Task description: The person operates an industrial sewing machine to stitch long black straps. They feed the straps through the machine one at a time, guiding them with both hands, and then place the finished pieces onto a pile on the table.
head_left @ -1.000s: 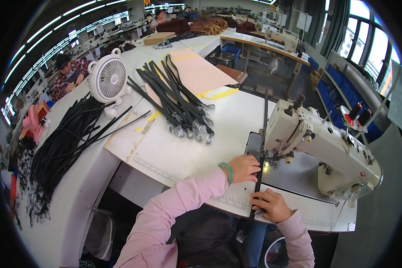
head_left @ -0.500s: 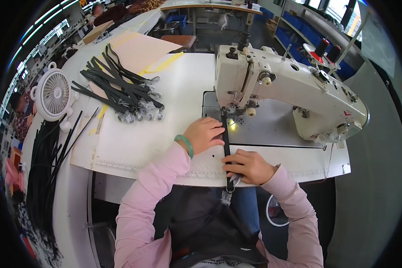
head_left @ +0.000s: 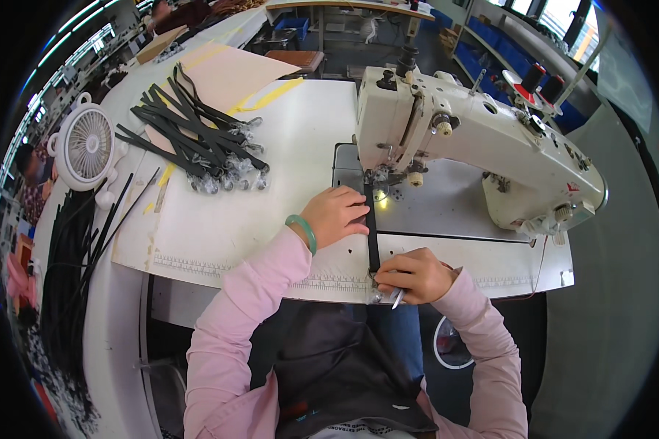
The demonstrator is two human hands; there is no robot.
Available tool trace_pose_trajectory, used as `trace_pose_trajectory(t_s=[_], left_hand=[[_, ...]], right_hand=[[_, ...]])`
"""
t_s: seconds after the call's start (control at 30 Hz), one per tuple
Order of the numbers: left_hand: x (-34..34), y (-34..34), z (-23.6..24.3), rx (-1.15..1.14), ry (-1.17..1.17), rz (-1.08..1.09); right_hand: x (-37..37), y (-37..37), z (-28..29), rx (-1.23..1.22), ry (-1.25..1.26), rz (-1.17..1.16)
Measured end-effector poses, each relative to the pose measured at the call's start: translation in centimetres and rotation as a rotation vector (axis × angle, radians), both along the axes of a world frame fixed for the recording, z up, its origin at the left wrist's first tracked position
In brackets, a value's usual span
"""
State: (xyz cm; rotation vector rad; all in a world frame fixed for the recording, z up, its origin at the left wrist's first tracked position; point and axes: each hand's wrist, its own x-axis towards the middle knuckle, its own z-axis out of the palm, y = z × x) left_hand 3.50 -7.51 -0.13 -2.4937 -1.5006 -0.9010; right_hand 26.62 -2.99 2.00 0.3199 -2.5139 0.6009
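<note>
A black strap (head_left: 372, 241) runs from under the needle area of the white sewing machine (head_left: 461, 132) toward the front edge of the white tabletop (head_left: 234, 227). My left hand (head_left: 333, 216), a green bangle at its wrist, presses the strap with curled fingertips just in front of the needle. My right hand (head_left: 414, 278) is closed near the table's front edge on the strap's lower end, where plastic-wrapped hardware (head_left: 375, 295) hangs; small metal snips (head_left: 397, 297) stick out beneath these fingers. A lit lamp glows by the presser foot.
Several straps with wrapped fittings (head_left: 194, 139) lie on pink sheets (head_left: 234, 69) at back left. A white fan (head_left: 84, 146), a long bundle of black strips (head_left: 66, 285) and a co-worker (head_left: 33, 164) are at left. Thread spools (head_left: 534, 80) stand behind the machine.
The strap's lower end and its wrapped fitting have moved up toward the machine, my right hand closing lower on it. My left hand has shifted slightly up. The camera view has turned since a second ago.
</note>
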Motion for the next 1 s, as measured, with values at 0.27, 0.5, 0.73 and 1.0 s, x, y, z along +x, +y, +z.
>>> trace_pose_trajectory(t_s=[0.27,0.5,0.73,1.0], left_hand=[[0.0,0.1,-0.1,0.012,-0.003,-0.018],[0.1,0.2,-0.1,0.052,-0.001,-0.027],[0.3,0.3,-0.1,0.014,-0.059,-0.015],[0.3,0.6,-0.2,0.058,-0.035,0.062]], right_hand=[[0.0,0.0,0.0,0.057,0.012,-0.198],[-0.4,1.6,0.0,0.138,-0.06,-0.224],[-1.2,3.3,0.1,0.184,-0.125,-0.264],[-2.8,5.5,-0.8,0.131,-0.092,-0.29]])
